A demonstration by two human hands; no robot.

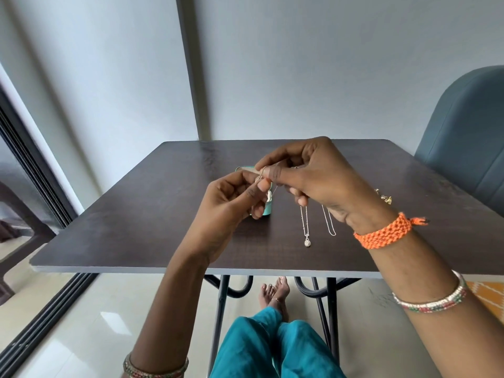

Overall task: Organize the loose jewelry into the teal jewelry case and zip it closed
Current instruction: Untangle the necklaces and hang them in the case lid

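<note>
chain [263, 175] pinched between both hands' fingertips.

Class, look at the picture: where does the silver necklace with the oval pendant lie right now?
In the head view, the pendant necklace lies on the dark table, right of the teal jewelry case and left of a plain silver chain, below the right hand.
</note>
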